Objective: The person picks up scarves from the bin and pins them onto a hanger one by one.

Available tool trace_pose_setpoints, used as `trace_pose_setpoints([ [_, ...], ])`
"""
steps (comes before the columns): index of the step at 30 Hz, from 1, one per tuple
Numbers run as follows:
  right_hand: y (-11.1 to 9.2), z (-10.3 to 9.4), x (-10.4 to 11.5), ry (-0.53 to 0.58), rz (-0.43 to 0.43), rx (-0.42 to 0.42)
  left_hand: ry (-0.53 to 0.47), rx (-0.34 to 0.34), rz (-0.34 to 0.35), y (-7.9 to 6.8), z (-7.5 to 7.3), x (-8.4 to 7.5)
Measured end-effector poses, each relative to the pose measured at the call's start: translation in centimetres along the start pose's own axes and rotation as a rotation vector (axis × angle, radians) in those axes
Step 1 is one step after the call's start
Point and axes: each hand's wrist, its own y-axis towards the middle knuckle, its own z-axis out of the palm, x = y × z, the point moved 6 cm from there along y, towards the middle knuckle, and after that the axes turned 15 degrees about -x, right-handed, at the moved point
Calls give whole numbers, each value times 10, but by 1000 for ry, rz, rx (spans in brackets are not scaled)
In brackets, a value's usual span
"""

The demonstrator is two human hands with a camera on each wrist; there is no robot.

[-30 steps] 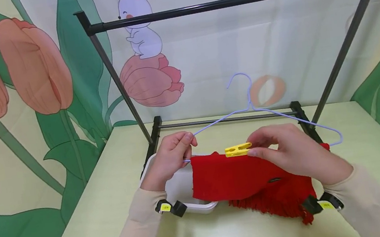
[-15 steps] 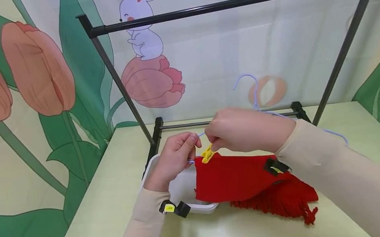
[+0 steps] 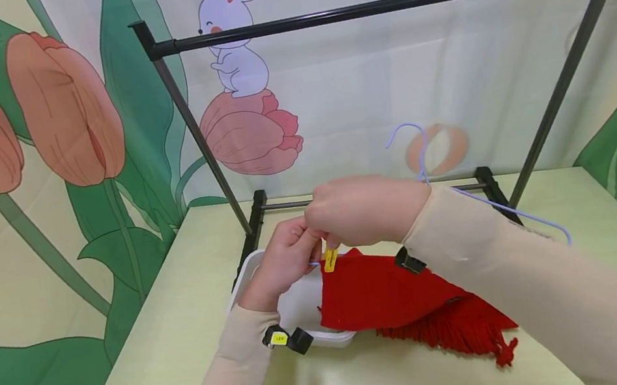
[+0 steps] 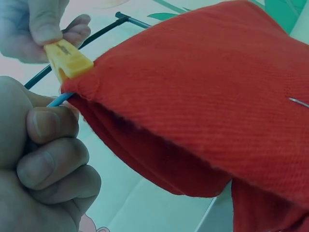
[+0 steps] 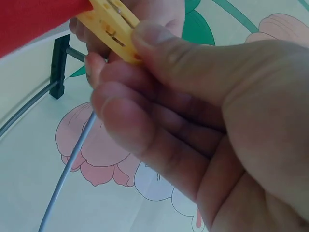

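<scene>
A red knitted scarf point(image 3: 378, 291) with a fringed end is draped over the lower bar of a thin lilac wire hanger point(image 3: 515, 209). My left hand point(image 3: 284, 258) grips the hanger's left end, fingers curled round the wire beside the scarf's edge. My right hand point(image 3: 367, 210) has crossed over to that corner and pinches a yellow clothespin point(image 3: 330, 260) between thumb and fingers. In the left wrist view the clothespin point(image 4: 69, 60) sits at the scarf's corner, right over the blue-looking wire point(image 4: 60, 99). Part of the left hand is hidden behind the right one.
A white plastic basin point(image 3: 301, 305) stands under the left hand and the scarf. Behind rises a black garment rack point(image 3: 377, 8) with its base point(image 3: 298, 204) on the pale table point(image 3: 146, 347). A printed curtain with tulips and a rabbit point(image 3: 235, 51) hangs at the back.
My right hand has carried the clothespin from the scarf's middle leftward to its left corner, turning it to point down. The left hand has kept its grip on the hanger.
</scene>
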Motion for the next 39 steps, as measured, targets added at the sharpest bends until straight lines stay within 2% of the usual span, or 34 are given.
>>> trace_pose_setpoints([
  [8, 7, 9, -4, 62, 57, 48, -9, -10, -13, 1, 2, 2],
  [14, 7, 23, -12, 159, 86, 40, 4, -20, -37, 0, 4, 6],
  [19, -6, 31, -18, 230, 123, -51, 15, -13, -18, 0, 2, 6],
  [23, -21, 30, -21, 210, 131, -145, 22, -11, -9, 0, 1, 4],
  [29, -64, 26, -41, 174, 190, -222, 40, -20, -16, 1, 4, 5],
  [35, -124, 24, -72, 294, 309, -257, 57, -62, -46, 1, 0, 11],
  [39, -171, 26, -96, 370, 396, -301, 49, -77, -47, 3, -1, 14],
])
